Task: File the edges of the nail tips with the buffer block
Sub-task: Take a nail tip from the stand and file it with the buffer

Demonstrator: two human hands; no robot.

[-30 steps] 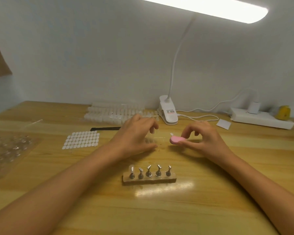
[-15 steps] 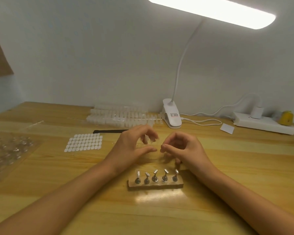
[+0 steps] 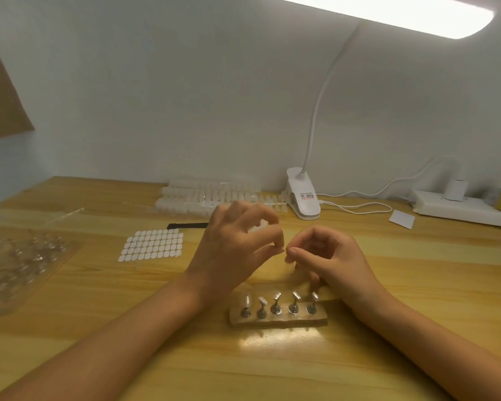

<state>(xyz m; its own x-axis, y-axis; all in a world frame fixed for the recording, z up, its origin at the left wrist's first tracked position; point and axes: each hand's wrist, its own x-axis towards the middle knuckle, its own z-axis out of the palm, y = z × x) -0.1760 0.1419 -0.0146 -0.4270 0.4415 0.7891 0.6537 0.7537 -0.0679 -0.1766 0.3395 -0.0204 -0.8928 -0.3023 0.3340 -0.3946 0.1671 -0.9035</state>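
Meeting just above the middle of the pale wooden desk (image 3: 272, 371), the left hand (image 3: 237, 247) and the right hand (image 3: 330, 256) come together fingertip to fingertip. Each has its thumb and forefinger closed on the same tiny pale sliver, probably a small clear plastic nail tip (image 3: 284, 250), though it is too small and blurred to be sure. The other fingers of both hands are curled out of the way. Holding the piece from both sides and off the desk looks like a way to turn or settle it so an edge is exposed for filing. The buffer block itself shows nowhere; whether it lies hidden under the right hand cannot be told, so filing seems not yet under way. Just near of the hands sits a tan rectangular stand with five small metal pegs (image 3: 278, 316), within easy reach, so that finished tips can be parked upright; the leftmost peg seems to carry a clear tip. To the left lies a sheet of white oval adhesive tabs (image 3: 151, 246), with a thin black strip (image 3: 187, 225) just beyond it. Far behind the hands are rows of clear nail tips on strips (image 3: 209, 198), the stock to draw from. A white clip-on lamp with a bendy neck (image 3: 302, 198) stands at the far edge to light the work, and a clear plastic blister tray (image 3: 21, 261) lies at the far left.
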